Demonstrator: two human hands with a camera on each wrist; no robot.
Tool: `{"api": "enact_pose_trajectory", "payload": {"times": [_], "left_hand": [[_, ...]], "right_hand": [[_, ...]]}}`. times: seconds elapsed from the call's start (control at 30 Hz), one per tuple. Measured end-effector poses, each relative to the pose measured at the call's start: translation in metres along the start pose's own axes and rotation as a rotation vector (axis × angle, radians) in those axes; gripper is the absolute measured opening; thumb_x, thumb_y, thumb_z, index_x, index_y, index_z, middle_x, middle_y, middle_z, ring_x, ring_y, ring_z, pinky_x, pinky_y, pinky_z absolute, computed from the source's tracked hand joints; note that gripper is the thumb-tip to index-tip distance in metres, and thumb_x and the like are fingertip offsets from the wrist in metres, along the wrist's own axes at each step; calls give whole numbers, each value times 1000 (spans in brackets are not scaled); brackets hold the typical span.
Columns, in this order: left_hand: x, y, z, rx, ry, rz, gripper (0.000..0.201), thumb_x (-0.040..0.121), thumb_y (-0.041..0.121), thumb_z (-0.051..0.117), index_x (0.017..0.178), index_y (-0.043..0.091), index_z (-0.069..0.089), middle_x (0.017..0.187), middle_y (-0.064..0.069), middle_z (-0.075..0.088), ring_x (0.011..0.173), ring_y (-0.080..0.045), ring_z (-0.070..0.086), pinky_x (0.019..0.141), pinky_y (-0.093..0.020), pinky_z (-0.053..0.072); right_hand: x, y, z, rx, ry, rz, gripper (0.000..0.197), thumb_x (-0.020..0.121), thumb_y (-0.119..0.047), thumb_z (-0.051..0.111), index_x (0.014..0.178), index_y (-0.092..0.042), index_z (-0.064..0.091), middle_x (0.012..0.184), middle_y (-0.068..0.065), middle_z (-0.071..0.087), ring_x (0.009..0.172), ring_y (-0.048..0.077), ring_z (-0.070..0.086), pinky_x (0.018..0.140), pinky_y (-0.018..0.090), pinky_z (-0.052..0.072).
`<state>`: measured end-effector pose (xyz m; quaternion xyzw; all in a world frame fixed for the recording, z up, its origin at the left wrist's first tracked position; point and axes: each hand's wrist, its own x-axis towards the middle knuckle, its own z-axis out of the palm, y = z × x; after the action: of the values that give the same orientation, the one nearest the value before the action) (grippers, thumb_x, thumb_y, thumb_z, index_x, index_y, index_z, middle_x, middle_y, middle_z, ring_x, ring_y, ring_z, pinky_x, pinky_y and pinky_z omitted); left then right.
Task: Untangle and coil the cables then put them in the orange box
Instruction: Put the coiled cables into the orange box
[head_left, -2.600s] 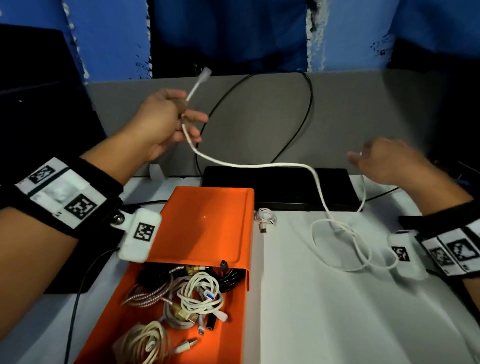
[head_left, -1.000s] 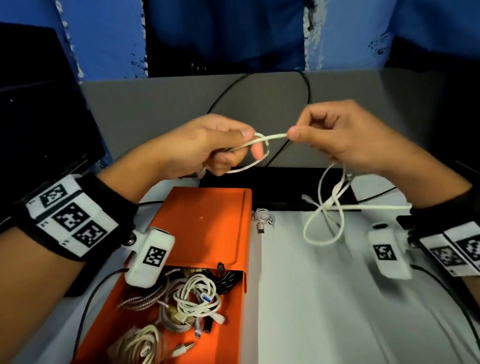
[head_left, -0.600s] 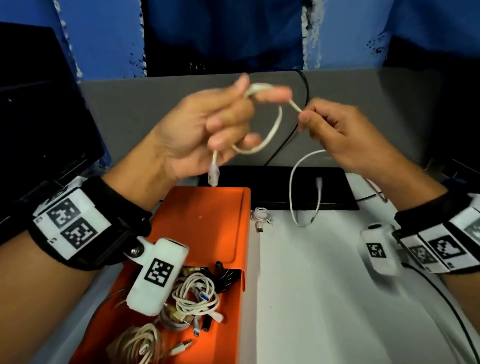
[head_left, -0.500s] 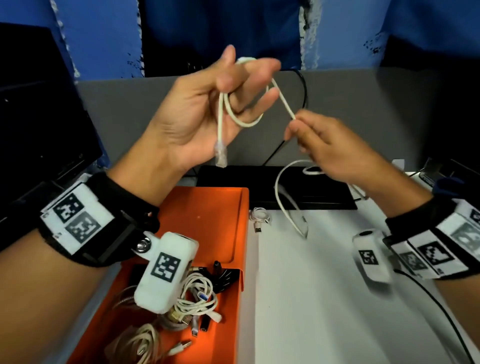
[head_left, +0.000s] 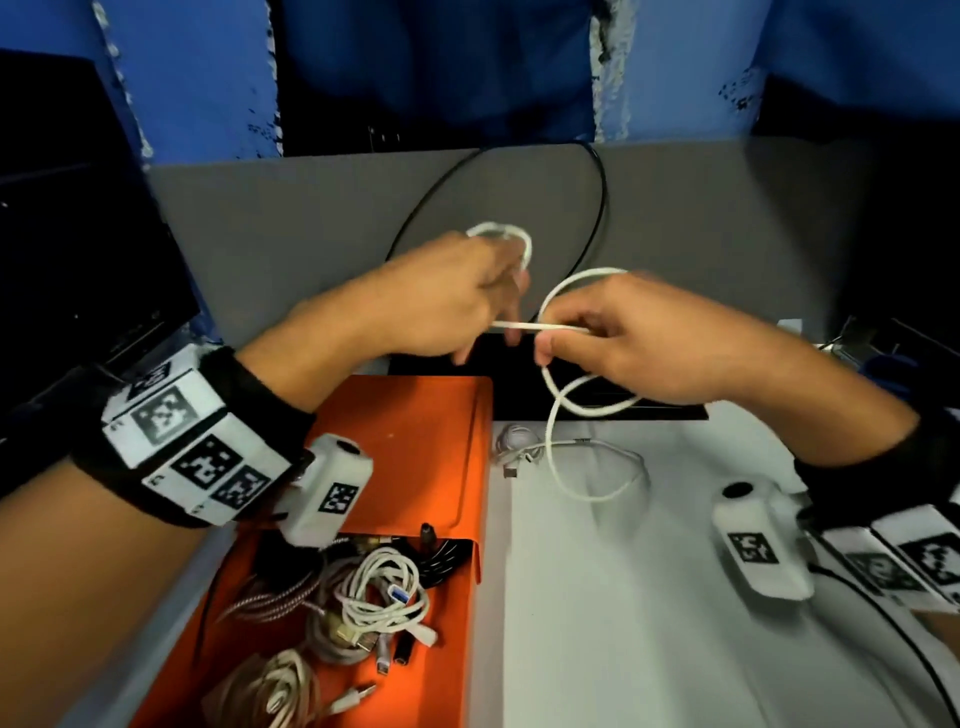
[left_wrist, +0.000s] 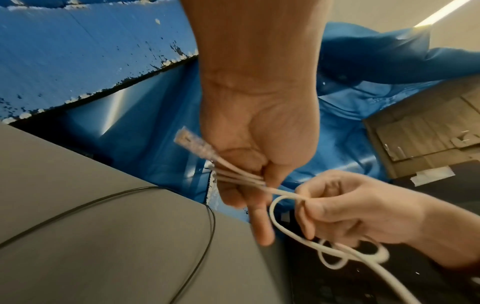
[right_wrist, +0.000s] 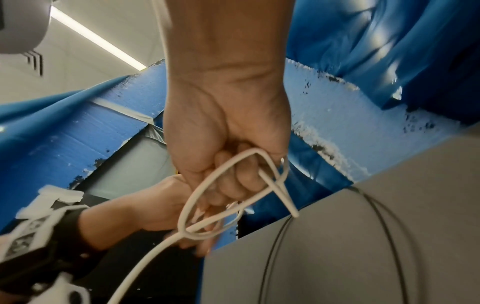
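The white cable (head_left: 551, 446) is held up in the air between both hands, just behind the orange box (head_left: 415, 441), with its tail drooping onto the bench (head_left: 649, 623). The left hand (head_left: 441, 301) has its grip clenched round the first few turns; the left wrist view shows several strands bunched in its fingers (left_wrist: 259, 181) with one clear plug (left_wrist: 193, 144) sticking out past the palm. The right hand (head_left: 639, 343) pinches the running length just beside the left and feeds a fresh loop toward it, its grip also closed on the cable.

By my reading the coiling of this cable is under way but not finished: a loose loop and a plug end lie on the bench below the hands, not yet gathered. The box already holds a fair heap, including a white bundle (head_left: 384, 592), a braided one (head_left: 270, 597) and a cream coil (head_left: 275, 691) near the front. A small white bundle (head_left: 511, 441) sits on the bench just beside the box's far right corner, so it probably remains to be dealt with too.

The bench is white, with a flat black device (head_left: 597, 405) at the back. Behind that stands a grey partition (head_left: 311, 234) with a thin black wire (head_left: 600, 208) arcing over it, then blue walling (head_left: 197, 78). A dark monitor (head_left: 78, 208) stands at the left.
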<state>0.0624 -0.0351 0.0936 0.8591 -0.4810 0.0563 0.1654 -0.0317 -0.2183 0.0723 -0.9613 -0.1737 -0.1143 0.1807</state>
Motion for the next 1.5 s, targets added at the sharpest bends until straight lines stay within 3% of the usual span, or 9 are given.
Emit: {"api": "enact_pose_trajectory", "payload": {"times": [0.2, 0.43, 0.53, 0.67, 0.8, 1.0, 1.27, 1.4, 1.5], "left_hand": [[-17, 6, -29, -162, -352, -63, 34, 103, 46, 49, 89, 25, 72, 58, 10, 48, 49, -9, 37, 47, -22, 31], [-22, -32, -53, -417, 90, -190, 37, 102, 44, 53, 74, 21, 59, 53, 9, 40, 46, -8, 30, 40, -20, 22], [-19, -53, -49, -436, 172, -274, 39, 101, 49, 53, 72, 23, 59, 56, 7, 41, 48, -11, 31, 46, -25, 19], [-23, -72, -50, -439, 165, -365, 38, 99, 54, 53, 76, 25, 62, 60, 7, 42, 52, -12, 32, 54, -29, 22], [-23, -71, -45, -267, 142, -393, 38, 103, 49, 50, 80, 23, 62, 62, 6, 43, 47, -6, 35, 42, -19, 27], [-18, -77, -33, -267, 270, -411, 38, 103, 47, 52, 83, 18, 68, 67, 1, 49, 57, -12, 38, 58, -30, 32], [-2, -73, -23, -324, 240, -392, 37, 103, 41, 54, 77, 18, 68, 59, 4, 48, 52, -11, 37, 54, -29, 30], [-2, -82, -28, -275, 308, -452, 38, 104, 44, 51, 82, 17, 68, 69, -1, 53, 61, -15, 43, 61, -31, 35], [-7, -94, -26, -219, 283, -483, 38, 105, 44, 49, 87, 17, 69, 79, -8, 56, 71, -21, 46, 64, -31, 36]], "right_hand": [[-3, 36, -16, -283, 54, 116, 19, 89, -45, 72, 82, -29, 65, 76, -11, 59, 75, 3, 55, 70, 25, 45], [-13, 93, -4, -265, 141, 121, 53, 94, -3, 57, 136, -36, 50, 124, -4, 51, 116, 18, 42, 96, 31, 23], [-11, 98, -6, 29, 205, 61, 61, 108, -7, 42, 161, -29, 22, 148, -7, 43, 132, 2, 40, 112, 12, 25], [-13, 103, -2, 534, 301, 203, 50, 111, -6, 32, 154, -32, 28, 93, 2, 72, 78, 5, 71, 83, 11, 53], [-14, 131, 3, 651, 206, 389, 25, 104, -19, 54, 120, -3, 65, 53, 3, 31, 43, 16, 27, 39, 23, 39], [-12, 151, 13, 615, 83, 463, 24, 93, -29, 69, 88, -6, 68, 54, -3, 40, 51, 11, 33, 49, 24, 30], [14, 149, 28, 574, 172, 467, 32, 109, -31, 47, 98, -14, 73, 63, -6, 41, 54, 11, 45, 58, 23, 41], [12, 153, 10, 1201, 317, 493, 27, 105, -31, 52, 94, -14, 69, 54, -11, 31, 41, 1, 29, 38, 15, 31], [3, 152, -7, 1660, 464, 348, 17, 98, -27, 55, 92, -14, 64, 52, -11, 31, 43, 2, 37, 53, 12, 50]]}}
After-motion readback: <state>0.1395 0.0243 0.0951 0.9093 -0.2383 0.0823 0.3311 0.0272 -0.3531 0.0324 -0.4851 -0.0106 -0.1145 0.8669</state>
